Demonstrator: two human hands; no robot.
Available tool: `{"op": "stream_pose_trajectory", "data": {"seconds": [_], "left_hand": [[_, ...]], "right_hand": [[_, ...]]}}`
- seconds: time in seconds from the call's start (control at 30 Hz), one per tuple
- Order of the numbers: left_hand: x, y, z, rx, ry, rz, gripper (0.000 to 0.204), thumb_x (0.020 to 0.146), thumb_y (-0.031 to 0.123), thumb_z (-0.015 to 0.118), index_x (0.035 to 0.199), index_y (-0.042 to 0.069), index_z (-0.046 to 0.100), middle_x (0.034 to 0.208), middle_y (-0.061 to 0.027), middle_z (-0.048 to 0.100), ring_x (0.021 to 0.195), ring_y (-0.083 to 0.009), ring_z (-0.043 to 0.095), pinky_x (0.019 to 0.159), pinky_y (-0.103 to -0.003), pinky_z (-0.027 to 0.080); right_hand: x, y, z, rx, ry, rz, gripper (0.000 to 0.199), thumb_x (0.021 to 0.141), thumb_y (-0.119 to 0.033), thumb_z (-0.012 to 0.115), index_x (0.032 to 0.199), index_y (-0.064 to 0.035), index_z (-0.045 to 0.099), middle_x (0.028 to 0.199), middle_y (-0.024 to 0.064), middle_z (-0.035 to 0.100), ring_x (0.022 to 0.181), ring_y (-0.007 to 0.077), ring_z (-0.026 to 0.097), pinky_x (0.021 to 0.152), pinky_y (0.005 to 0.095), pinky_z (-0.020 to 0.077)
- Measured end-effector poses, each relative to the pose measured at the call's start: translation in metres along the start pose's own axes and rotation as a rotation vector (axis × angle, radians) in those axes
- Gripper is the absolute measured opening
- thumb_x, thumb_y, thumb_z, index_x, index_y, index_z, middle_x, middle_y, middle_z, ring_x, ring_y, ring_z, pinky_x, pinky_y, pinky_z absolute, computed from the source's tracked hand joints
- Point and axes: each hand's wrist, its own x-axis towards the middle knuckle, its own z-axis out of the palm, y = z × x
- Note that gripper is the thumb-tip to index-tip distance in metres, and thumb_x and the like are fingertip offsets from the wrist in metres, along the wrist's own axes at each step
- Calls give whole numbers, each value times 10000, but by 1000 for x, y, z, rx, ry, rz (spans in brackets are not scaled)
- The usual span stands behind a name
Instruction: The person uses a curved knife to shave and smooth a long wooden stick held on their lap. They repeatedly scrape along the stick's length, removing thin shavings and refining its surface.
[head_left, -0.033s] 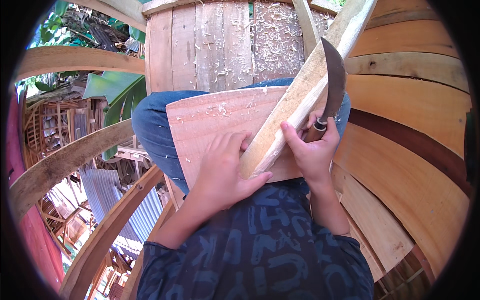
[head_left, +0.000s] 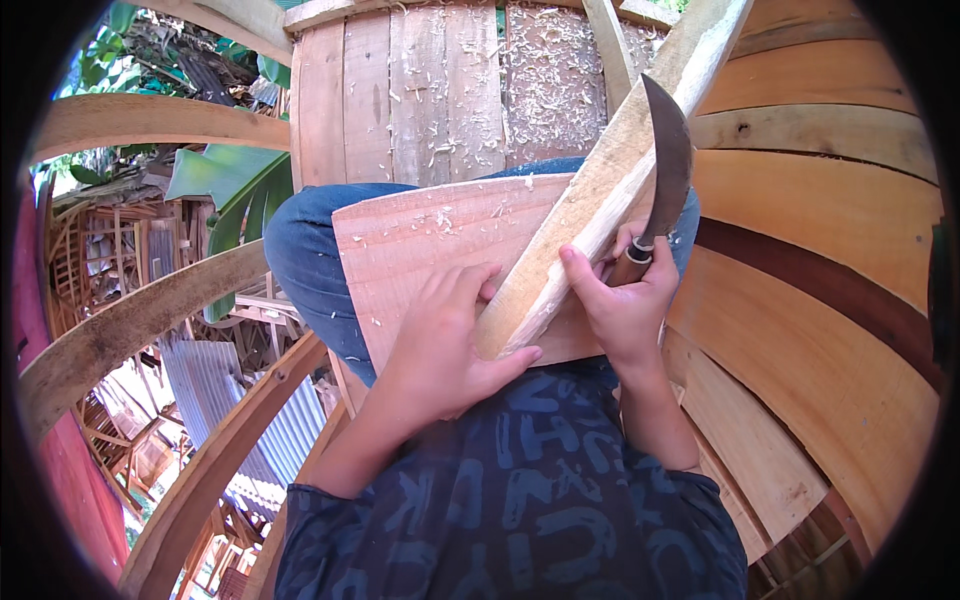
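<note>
A long pale piece of timber (head_left: pixel 572 225) slants from my waist up to the far right, its right edge freshly cut. My left hand (head_left: pixel 437 335) grips its near end, thumb on the near side and fingers along the left. In my right hand (head_left: pixel 628 300) is a knife (head_left: pixel 672 160) with a wide curved dark blade and a short wooden handle; the blade points away from me, just over the timber's right side. The right thumb presses on the timber's edge, while some fingers are hidden. Under the timber, a flat reddish board (head_left: pixel 420 235) lies across my lap.
Wood shavings cover the plank floor (head_left: pixel 420 90) ahead and dot the board. Curved planking (head_left: pixel 800 270) rises on the right. Bent wooden ribs (head_left: pixel 150 325) stand on the left, with a banana leaf (head_left: pixel 235 180) and corrugated sheets (head_left: pixel 205 385) beyond them.
</note>
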Motion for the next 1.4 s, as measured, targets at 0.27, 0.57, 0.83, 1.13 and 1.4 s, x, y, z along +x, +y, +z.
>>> {"op": "stream_pose_trajectory", "data": {"seconds": [0.27,0.57,0.83,1.13,1.4], "left_hand": [[2,-20,4,-402,-97,94,670,702,283,840,1182,-28,490,1021,-182,616,989,-253,616,865,-345,477],[-3,-15,28,-524,40,66,554,711,177,801,1142,0,501,956,-148,630,901,-179,613,807,-318,482],[0,-17,29,-506,95,98,520,731,160,796,1126,2,498,953,-182,658,903,-240,668,785,-335,503],[3,-14,33,-464,106,-3,491,732,151,805,1106,1,525,964,-117,640,926,-188,628,817,-318,486],[3,-11,34,-396,161,-20,498,734,170,797,1107,-13,523,948,-185,676,906,-258,682,770,-350,515]], "right_hand": [[-2,-23,5,65,-35,-185,406,712,39,799,851,-76,436,786,-12,475,641,29,516,546,173,425],[-13,-49,-26,-1,-155,-310,234,935,-141,621,772,-54,477,739,41,550,482,54,482,404,203,361],[-32,-30,-58,-406,-381,-59,177,875,-142,623,889,30,582,751,132,533,637,287,567,578,355,420],[-34,-30,-44,-697,-341,-39,388,857,-358,663,749,12,619,647,218,597,622,392,623,548,430,472],[-24,-8,-41,-1007,-261,-104,644,782,-629,643,620,-7,613,550,192,570,542,373,611,497,426,477]]}}
